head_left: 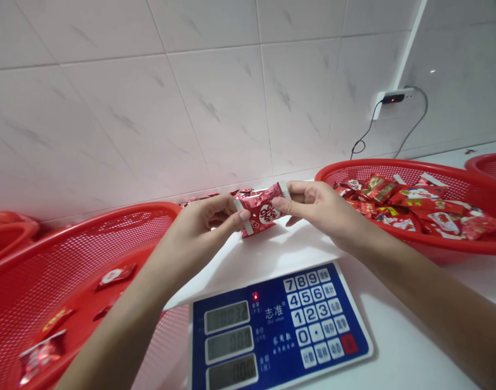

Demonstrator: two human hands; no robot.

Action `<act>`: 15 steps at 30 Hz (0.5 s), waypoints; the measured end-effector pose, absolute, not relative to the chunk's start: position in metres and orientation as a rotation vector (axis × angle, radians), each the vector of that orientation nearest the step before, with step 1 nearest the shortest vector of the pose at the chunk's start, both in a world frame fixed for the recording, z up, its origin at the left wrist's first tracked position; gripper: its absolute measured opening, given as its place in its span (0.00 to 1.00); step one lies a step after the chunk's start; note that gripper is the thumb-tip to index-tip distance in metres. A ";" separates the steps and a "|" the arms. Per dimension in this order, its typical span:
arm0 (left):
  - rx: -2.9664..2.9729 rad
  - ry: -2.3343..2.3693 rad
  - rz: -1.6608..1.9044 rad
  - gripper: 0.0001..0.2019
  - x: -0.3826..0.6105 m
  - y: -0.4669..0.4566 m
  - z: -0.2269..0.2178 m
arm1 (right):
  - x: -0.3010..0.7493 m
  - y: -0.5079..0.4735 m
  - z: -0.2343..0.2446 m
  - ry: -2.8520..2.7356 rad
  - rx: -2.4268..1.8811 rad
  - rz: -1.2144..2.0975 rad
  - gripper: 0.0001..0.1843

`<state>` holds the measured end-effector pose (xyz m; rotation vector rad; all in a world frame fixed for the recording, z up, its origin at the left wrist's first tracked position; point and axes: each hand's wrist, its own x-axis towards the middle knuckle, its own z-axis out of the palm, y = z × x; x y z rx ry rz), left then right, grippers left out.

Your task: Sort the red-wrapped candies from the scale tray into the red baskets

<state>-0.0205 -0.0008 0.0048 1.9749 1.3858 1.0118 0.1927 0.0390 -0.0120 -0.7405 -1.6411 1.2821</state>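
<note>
Red foil candy packet (259, 210) held at frame centre
Fingers (243, 215) of the left hand (201, 222) and right hand (319, 206) pinch its opposite ends.

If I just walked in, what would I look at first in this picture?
First you'd spot the shiny red wrapper in the middle, pinched by the left hand and the right hand. Next come the lower-left red mesh basket and the far-right red mesh basket, which is heaped with red packets. The blue digital scale sits at the bottom.
</note>
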 end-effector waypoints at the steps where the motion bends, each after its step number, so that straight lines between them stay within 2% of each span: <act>1: 1.973 1.379 1.007 0.16 -0.021 -0.001 0.005 | 0.193 0.039 -0.012 -1.645 -0.745 1.280 0.12; 15: 2.053 1.443 0.931 0.18 -0.021 0.001 0.005 | 0.194 0.041 -0.011 -1.633 -0.761 1.317 0.13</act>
